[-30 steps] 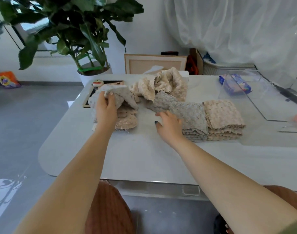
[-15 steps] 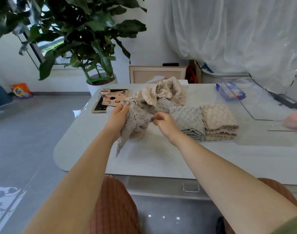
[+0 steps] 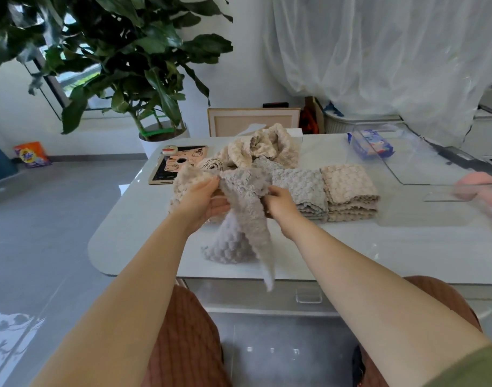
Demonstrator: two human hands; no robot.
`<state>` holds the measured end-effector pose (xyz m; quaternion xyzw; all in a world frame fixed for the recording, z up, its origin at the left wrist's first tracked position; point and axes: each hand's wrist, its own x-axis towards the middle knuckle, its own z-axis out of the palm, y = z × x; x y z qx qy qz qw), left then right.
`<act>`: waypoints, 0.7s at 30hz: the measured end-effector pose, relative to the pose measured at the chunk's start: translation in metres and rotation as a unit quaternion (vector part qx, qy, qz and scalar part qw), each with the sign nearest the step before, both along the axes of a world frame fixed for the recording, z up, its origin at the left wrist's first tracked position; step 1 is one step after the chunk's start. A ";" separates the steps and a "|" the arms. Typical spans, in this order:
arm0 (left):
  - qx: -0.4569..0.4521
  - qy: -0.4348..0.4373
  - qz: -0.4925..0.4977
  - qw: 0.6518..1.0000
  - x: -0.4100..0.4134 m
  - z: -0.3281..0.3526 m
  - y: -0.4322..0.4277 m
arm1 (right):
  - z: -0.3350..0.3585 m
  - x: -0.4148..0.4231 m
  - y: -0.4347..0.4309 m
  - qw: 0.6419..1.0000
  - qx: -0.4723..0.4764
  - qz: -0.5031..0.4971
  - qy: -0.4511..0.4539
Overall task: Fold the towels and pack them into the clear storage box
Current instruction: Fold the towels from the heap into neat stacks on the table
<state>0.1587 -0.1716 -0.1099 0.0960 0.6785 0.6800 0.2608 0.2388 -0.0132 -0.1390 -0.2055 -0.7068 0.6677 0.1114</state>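
Observation:
Both hands grip one grey bubble-textured towel [image 3: 240, 219] above the white table [image 3: 351, 252]; it hangs crumpled, a corner drooping past the table's front edge. My left hand [image 3: 204, 201] pinches its left upper edge, my right hand [image 3: 279, 203] its right upper edge. A beige towel [image 3: 183, 185] lies bunched behind my left hand. Further back sits a heap of unfolded beige towels [image 3: 263, 148]. To the right lie a folded grey stack [image 3: 306, 191] and a folded beige stack [image 3: 349, 191]. The clear storage box [image 3: 423, 163] stands at the far right.
A phone in a peach case [image 3: 177, 164] lies at the table's back left. A blue packet [image 3: 370, 143] shows through the box. Something pink [image 3: 479, 182] is at the right edge. A large potted plant [image 3: 144, 79] stands behind the table. My knees are under its front edge.
Both hands have lifted the grey towel out of the pile and drawn it toward me; it now hangs lower over the table's front edge. The camera has tilted and shifted left.

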 end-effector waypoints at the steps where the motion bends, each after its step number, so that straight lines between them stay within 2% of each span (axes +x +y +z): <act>1: -0.029 0.003 0.015 0.999 -0.001 -0.010 -0.004 | 0.000 0.001 0.005 1.000 -0.003 -0.013 -0.011; 3: -0.087 0.005 0.009 0.996 0.004 -0.033 -0.009 | 0.001 0.002 0.012 0.999 -0.006 -0.037 -0.039; 6: -0.181 0.032 -0.080 0.980 0.016 -0.066 -0.005 | 0.005 0.002 0.020 0.993 0.018 -0.085 -0.079; 9: -0.209 0.080 -0.174 0.959 0.037 -0.081 0.011 | 0.008 0.001 0.026 0.978 -0.020 -0.120 -0.166; 11: -0.168 0.087 -0.221 0.957 0.045 -0.087 0.020 | 0.008 0.000 0.034 0.966 -0.128 -0.129 -0.184; 14: -0.026 -0.045 -0.218 0.974 0.049 -0.082 0.024 | 0.012 0.003 0.044 0.946 -0.237 -0.159 -0.151; 17: 0.092 -0.175 -0.147 0.969 0.039 -0.084 0.024 | 0.016 0.006 0.053 0.938 -0.267 -0.184 -0.125; 18: 0.115 -0.194 -0.150 0.963 0.037 -0.084 0.022 | 0.015 0.007 0.054 0.940 -0.261 -0.179 -0.125; 21: 0.088 -0.190 -0.211 0.955 0.036 -0.084 0.020 | 0.004 0.005 0.054 0.949 -0.236 -0.131 -0.165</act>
